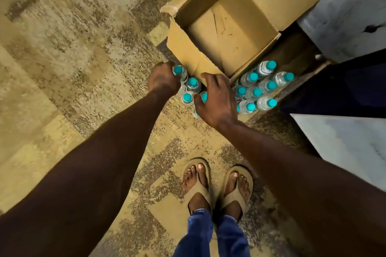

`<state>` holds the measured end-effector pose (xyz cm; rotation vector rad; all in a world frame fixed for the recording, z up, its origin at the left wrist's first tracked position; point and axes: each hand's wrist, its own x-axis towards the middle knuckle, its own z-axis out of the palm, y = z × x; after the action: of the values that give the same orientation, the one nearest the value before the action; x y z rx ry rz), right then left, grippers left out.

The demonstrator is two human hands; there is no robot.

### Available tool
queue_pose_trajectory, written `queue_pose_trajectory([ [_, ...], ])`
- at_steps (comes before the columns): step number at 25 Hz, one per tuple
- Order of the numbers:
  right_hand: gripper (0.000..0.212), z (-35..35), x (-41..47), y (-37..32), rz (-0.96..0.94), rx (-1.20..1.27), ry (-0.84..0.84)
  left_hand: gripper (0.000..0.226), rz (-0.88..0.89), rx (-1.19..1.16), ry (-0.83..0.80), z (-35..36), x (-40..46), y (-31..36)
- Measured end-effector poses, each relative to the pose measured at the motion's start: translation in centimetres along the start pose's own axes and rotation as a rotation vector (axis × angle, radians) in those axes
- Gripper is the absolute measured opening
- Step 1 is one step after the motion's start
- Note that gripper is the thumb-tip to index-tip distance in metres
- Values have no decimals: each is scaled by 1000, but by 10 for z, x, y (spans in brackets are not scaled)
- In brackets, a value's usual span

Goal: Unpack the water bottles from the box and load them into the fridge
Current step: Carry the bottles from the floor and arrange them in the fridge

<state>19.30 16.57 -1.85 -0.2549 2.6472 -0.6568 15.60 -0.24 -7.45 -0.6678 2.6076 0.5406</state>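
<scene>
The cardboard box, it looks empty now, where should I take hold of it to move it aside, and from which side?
Grip the cardboard box by its near rim, coming from above on your side. It stands open-topped with flaps folded out, so the wall edge is free to pinch. Bottles crowd its right corner, and your left hand and right hand are on the cluster at its front.

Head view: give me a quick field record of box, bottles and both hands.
box: cardboard box open, empty inside, on the floor
bottles: teal-capped, standing on the floor in two clusters, near cluster and right cluster
left hand: left hand grips a bottle of the near cluster
right hand: right hand curled over near-cluster bottles
</scene>
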Motion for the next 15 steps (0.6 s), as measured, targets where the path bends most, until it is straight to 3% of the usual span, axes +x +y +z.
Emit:
queue_pose_trajectory([
  [4, 55, 27, 14, 18, 6, -4, -32, 43, 50, 116, -17, 31, 25, -5],
  [10, 56, 33, 22, 28, 34, 40, -51, 33, 121, 238, 115, 36, 36, -6],
  [15, 52, 3, 19, 21, 59, 139, 6, 37, 87, -141, 195, 6, 14, -12],
])
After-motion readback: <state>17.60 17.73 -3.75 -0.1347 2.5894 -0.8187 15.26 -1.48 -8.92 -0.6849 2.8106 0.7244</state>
